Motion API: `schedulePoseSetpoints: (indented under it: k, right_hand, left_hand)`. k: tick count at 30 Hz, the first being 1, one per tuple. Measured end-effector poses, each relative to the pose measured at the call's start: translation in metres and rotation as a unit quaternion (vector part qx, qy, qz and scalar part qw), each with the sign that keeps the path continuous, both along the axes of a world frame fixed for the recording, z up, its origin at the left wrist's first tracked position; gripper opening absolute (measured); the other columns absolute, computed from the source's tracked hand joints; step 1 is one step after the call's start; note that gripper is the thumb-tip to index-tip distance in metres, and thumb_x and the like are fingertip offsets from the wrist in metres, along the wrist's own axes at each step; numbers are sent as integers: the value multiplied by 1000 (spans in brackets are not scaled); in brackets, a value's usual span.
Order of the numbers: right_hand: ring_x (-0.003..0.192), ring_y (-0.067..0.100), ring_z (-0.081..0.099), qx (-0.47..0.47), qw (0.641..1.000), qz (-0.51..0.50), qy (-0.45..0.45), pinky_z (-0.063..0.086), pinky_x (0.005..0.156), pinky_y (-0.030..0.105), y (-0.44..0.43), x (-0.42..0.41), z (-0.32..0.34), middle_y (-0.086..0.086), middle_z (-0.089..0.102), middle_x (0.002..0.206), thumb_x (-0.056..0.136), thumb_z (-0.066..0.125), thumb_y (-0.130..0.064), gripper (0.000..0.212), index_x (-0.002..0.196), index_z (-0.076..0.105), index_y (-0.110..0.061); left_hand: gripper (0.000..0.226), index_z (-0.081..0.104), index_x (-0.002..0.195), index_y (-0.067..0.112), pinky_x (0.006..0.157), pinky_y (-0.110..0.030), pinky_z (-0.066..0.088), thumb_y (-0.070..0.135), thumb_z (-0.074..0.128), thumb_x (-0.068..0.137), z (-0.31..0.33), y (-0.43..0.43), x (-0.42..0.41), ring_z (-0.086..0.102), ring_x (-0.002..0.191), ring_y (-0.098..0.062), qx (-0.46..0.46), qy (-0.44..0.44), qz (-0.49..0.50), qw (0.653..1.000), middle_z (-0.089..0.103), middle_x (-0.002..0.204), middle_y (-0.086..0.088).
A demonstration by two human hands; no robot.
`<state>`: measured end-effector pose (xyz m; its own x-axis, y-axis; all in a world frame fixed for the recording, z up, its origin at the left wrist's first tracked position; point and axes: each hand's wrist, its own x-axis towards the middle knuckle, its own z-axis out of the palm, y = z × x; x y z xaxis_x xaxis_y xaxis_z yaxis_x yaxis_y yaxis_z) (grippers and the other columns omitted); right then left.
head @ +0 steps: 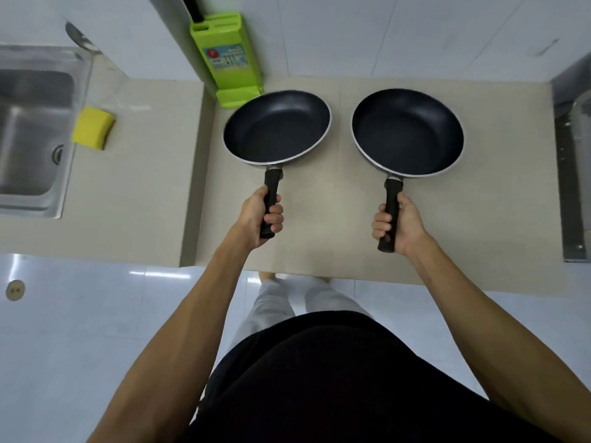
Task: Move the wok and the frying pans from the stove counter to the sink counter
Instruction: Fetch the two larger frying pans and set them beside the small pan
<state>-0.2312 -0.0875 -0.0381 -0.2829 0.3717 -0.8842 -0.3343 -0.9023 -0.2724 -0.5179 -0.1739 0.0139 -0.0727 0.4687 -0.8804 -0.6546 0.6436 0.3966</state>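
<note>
Two black non-stick frying pans are over the beige counter (319,225), side by side. My left hand (260,215) is wrapped around the black handle of the left frying pan (276,127). My right hand (399,223) grips the handle of the right frying pan (407,132). Both pans are level with their handles pointing toward me. I cannot tell whether they rest on the counter or hover just above it. No wok is in view.
A steel sink (32,132) lies at the far left in a lower counter section, with a yellow sponge (92,127) beside it. A green knife block (227,62) stands against the wall behind the left pan. A steel stove edge (575,174) shows at the far right.
</note>
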Motion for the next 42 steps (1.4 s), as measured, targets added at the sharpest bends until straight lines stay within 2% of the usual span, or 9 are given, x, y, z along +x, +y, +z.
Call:
schedulePoseSetpoints:
  k: [4, 12, 19, 24, 31, 37, 42]
  right_hand:
    - [31, 10, 25, 9, 996, 10, -89, 20, 35, 16, -4, 2, 11, -7, 31, 43, 99, 32, -59, 51, 70, 43, -19]
    - [29, 8, 27, 24, 993, -25, -114, 20, 35, 15, -40, 6, 26, -8, 33, 42, 100, 32, -56, 48, 71, 42, -19]
    - [25, 8, 24, 54, 988, 13, -145, 19, 34, 11, -84, -17, 44, -7, 31, 38, 101, 29, -59, 50, 69, 36, -21]
    - [26, 8, 24, 93, 986, 45, -129, 19, 34, 11, -137, -68, 60, -8, 31, 38, 101, 31, -58, 50, 69, 36, -21]
    - [27, 8, 24, 157, 970, 119, -141, 18, 34, 13, -228, -162, 75, -7, 31, 39, 99, 32, -62, 53, 69, 38, -20]
    - [30, 8, 25, 183, 954, 201, -128, 18, 35, 16, -304, -264, 74, -7, 33, 42, 96, 37, -69, 56, 68, 38, -20]
    - [30, 7, 24, 180, 938, 279, -98, 19, 32, 15, -321, -322, 81, -7, 32, 43, 95, 41, -69, 55, 71, 39, -19]
  left_hand:
    - [38, 43, 79, 16, 30, -17, 23, 43, 33, 104, 5, -4, 9, 26, 30, -7, -4, 32, -4, 999, 32, 52, 5]
    - [38, 44, 85, 16, 31, -19, 25, 47, 34, 105, 15, -72, 14, 25, 32, -8, 42, 49, 3, 998, 33, 52, 5]
    - [38, 44, 88, 16, 32, -17, 27, 47, 31, 105, 30, -129, -12, 25, 31, -8, 87, 87, 8, 992, 33, 49, 6]
    - [39, 44, 88, 16, 33, -18, 28, 50, 34, 104, 39, -193, -51, 27, 31, -9, 122, 113, 10, 986, 35, 48, 7]
    - [39, 47, 90, 15, 37, -21, 30, 51, 37, 100, 56, -325, -127, 29, 35, -13, 134, 179, 33, 974, 39, 51, 3]
    - [38, 46, 91, 15, 35, -21, 30, 49, 34, 103, 66, -425, -191, 30, 34, -11, 123, 204, 99, 966, 39, 51, 4]
    - [38, 44, 89, 16, 34, -19, 30, 50, 34, 104, 71, -475, -238, 28, 34, -10, 125, 200, 176, 956, 36, 49, 6]
